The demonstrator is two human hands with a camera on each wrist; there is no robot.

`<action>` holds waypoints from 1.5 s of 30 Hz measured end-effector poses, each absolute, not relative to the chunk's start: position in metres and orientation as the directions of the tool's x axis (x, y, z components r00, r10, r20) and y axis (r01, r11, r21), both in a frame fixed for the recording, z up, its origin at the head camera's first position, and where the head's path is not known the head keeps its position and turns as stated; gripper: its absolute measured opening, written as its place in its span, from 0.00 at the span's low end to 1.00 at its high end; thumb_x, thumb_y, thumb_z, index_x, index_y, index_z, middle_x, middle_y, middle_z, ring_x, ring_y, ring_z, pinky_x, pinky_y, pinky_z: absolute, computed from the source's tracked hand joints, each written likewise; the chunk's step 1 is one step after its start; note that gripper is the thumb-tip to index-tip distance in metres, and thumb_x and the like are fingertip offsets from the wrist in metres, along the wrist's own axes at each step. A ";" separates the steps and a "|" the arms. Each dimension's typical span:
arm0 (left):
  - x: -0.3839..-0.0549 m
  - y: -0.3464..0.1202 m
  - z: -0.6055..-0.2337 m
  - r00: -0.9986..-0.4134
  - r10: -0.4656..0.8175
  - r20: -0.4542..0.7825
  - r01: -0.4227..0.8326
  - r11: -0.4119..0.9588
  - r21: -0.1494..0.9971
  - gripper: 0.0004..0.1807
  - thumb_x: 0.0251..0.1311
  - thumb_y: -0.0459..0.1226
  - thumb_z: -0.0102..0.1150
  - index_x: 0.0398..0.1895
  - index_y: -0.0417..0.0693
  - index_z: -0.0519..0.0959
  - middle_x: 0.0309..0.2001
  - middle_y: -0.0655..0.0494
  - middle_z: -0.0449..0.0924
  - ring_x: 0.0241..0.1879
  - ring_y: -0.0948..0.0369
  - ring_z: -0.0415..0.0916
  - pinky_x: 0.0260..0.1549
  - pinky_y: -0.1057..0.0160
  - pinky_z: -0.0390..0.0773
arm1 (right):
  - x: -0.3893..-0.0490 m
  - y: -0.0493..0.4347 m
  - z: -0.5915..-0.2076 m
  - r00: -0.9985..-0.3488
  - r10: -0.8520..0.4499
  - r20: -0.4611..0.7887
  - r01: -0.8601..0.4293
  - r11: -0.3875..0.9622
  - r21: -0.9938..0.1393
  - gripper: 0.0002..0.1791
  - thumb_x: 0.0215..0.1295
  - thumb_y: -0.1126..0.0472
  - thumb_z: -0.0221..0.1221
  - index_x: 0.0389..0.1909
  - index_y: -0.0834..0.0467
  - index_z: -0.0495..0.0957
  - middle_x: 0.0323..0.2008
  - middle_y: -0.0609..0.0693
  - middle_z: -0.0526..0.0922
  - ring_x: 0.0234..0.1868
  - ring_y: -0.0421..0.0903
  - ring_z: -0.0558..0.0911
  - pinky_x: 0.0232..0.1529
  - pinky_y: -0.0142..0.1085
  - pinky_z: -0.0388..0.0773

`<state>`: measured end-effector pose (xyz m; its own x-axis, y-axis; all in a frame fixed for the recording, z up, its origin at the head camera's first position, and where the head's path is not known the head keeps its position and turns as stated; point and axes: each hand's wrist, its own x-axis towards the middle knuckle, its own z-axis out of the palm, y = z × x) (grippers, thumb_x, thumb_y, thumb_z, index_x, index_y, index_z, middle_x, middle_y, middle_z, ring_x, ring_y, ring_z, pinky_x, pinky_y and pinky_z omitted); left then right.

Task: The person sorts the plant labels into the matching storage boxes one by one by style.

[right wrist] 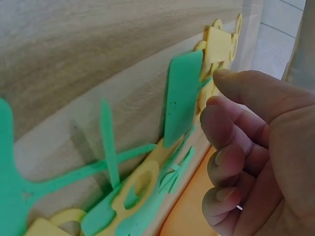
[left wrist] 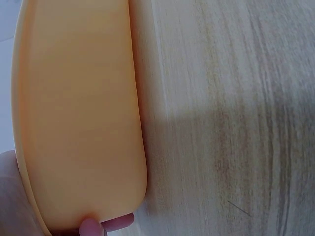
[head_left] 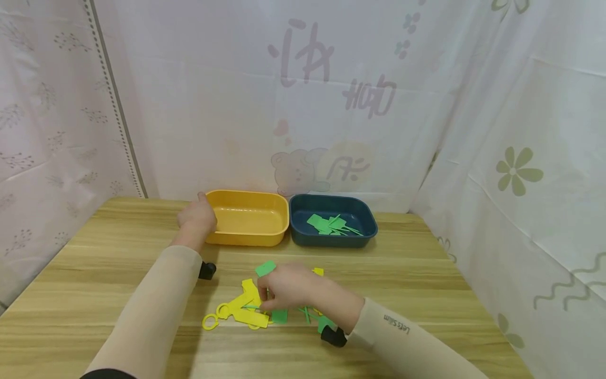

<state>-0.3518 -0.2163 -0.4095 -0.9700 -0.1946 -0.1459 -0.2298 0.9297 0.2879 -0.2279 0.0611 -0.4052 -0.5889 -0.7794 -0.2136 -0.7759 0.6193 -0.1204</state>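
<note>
My left hand [head_left: 196, 217] grips the left end of a yellow plastic bin [head_left: 246, 239]. In the left wrist view, fingertips [left wrist: 92, 227] curl round the end of the bin. Over a mixed heap of flat pieces hovers my right hand [head_left: 293, 287], its fingers loosely bent. A gap shows between its thumb and forefinger in the right wrist view. A thin green strip [right wrist: 205, 82] ends close by the thumb; contact is unclear. Yellow flat pieces [head_left: 251, 317], some with rings, lie left of this hand, among green pieces [right wrist: 183, 96]. The hand hides part of the heap.
A dark blue bin [head_left: 331, 241] stands right beside the yellow one, with several green pieces [head_left: 326, 223] inside. Both rest towards the back of the wooden table [head_left: 407, 295]. A patterned white curtain [head_left: 213, 105] hangs behind and along the sides.
</note>
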 end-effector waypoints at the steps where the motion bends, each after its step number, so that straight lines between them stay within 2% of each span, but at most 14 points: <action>1: -0.352 -0.216 -0.409 -0.969 -0.195 -0.151 -0.231 0.930 0.286 0.48 0.77 0.35 0.52 0.89 0.34 0.35 0.39 0.35 0.83 0.23 0.56 0.66 0.27 0.57 0.72 | -0.227 0.061 -0.406 -0.588 -0.778 -0.219 -0.776 0.620 -0.117 0.12 0.71 0.43 0.72 0.32 0.39 0.81 0.21 0.33 0.75 0.26 0.34 0.73 0.28 0.29 0.67; 5: -0.352 -0.215 -0.409 -0.968 -0.196 -0.158 -0.234 0.931 0.282 0.48 0.77 0.34 0.50 0.89 0.35 0.35 0.34 0.38 0.82 0.22 0.57 0.64 0.26 0.58 0.71 | -0.226 0.061 -0.409 -0.587 -0.775 -0.233 -0.777 0.620 -0.104 0.13 0.72 0.44 0.72 0.31 0.39 0.79 0.21 0.34 0.74 0.25 0.35 0.72 0.28 0.30 0.65; 11: -0.352 -0.215 -0.409 -0.969 -0.201 -0.145 -0.235 0.929 0.287 0.48 0.77 0.35 0.51 0.89 0.34 0.36 0.47 0.30 0.84 0.27 0.52 0.71 0.28 0.55 0.74 | -0.226 0.061 -0.409 -0.587 -0.776 -0.230 -0.781 0.618 -0.092 0.11 0.72 0.47 0.71 0.30 0.41 0.80 0.22 0.34 0.75 0.26 0.35 0.73 0.29 0.30 0.67; 18: -0.353 -0.217 -0.410 -0.967 -0.200 -0.157 -0.238 0.928 0.286 0.49 0.76 0.35 0.52 0.89 0.33 0.35 0.41 0.33 0.82 0.27 0.52 0.70 0.28 0.56 0.74 | -0.225 0.062 -0.408 -0.581 -0.784 -0.219 -0.790 0.608 -0.078 0.10 0.70 0.50 0.70 0.30 0.41 0.80 0.23 0.33 0.75 0.26 0.34 0.74 0.28 0.29 0.67; 24: -0.353 -0.217 -0.411 -0.970 -0.194 -0.144 -0.228 0.932 0.282 0.48 0.76 0.35 0.51 0.89 0.32 0.36 0.52 0.26 0.82 0.31 0.48 0.76 0.31 0.52 0.78 | -0.227 0.067 -0.402 -0.611 -0.753 -0.247 -0.749 0.650 -0.128 0.06 0.66 0.51 0.71 0.31 0.41 0.84 0.24 0.32 0.78 0.28 0.35 0.74 0.29 0.30 0.70; 29: -0.352 -0.217 -0.411 -0.972 -0.190 -0.136 -0.222 0.933 0.285 0.48 0.76 0.36 0.52 0.88 0.31 0.37 0.54 0.25 0.82 0.32 0.48 0.77 0.32 0.51 0.80 | -0.231 0.072 -0.394 -0.632 -0.737 -0.238 -0.729 0.670 -0.141 0.09 0.67 0.50 0.71 0.29 0.40 0.81 0.23 0.34 0.78 0.27 0.36 0.75 0.28 0.31 0.70; 35: -0.352 -0.217 -0.411 -0.973 -0.191 -0.129 -0.221 0.934 0.281 0.48 0.76 0.36 0.52 0.89 0.32 0.38 0.55 0.24 0.82 0.33 0.48 0.77 0.32 0.51 0.80 | -0.239 0.080 -0.386 -0.647 -0.737 -0.193 -0.721 0.675 -0.157 0.07 0.69 0.49 0.69 0.32 0.41 0.82 0.24 0.35 0.78 0.26 0.36 0.75 0.29 0.32 0.71; 41: -0.351 -0.216 -0.411 -0.973 -0.193 -0.127 -0.222 0.933 0.283 0.47 0.77 0.37 0.51 0.89 0.33 0.37 0.53 0.25 0.83 0.32 0.48 0.76 0.31 0.52 0.79 | -0.254 0.092 -0.372 -0.707 -0.701 -0.093 -0.684 0.711 -0.162 0.05 0.69 0.49 0.68 0.34 0.41 0.83 0.24 0.35 0.78 0.26 0.37 0.75 0.28 0.33 0.72; 44: -0.351 -0.216 -0.411 -0.973 -0.193 -0.128 -0.223 0.932 0.287 0.48 0.76 0.36 0.52 0.89 0.33 0.37 0.52 0.26 0.83 0.32 0.48 0.76 0.31 0.52 0.78 | -0.266 0.102 -0.363 -0.750 -0.660 -0.041 -0.641 0.741 -0.199 0.05 0.71 0.51 0.67 0.35 0.43 0.82 0.24 0.37 0.79 0.26 0.38 0.76 0.30 0.35 0.75; 45: -0.351 -0.216 -0.410 -0.972 -0.193 -0.131 -0.224 0.931 0.288 0.48 0.76 0.36 0.52 0.89 0.33 0.37 0.51 0.27 0.83 0.32 0.48 0.76 0.31 0.52 0.78 | -0.270 0.107 -0.360 -0.765 -0.644 -0.019 -0.628 0.752 -0.203 0.05 0.71 0.51 0.67 0.36 0.44 0.82 0.24 0.37 0.79 0.25 0.39 0.76 0.34 0.35 0.76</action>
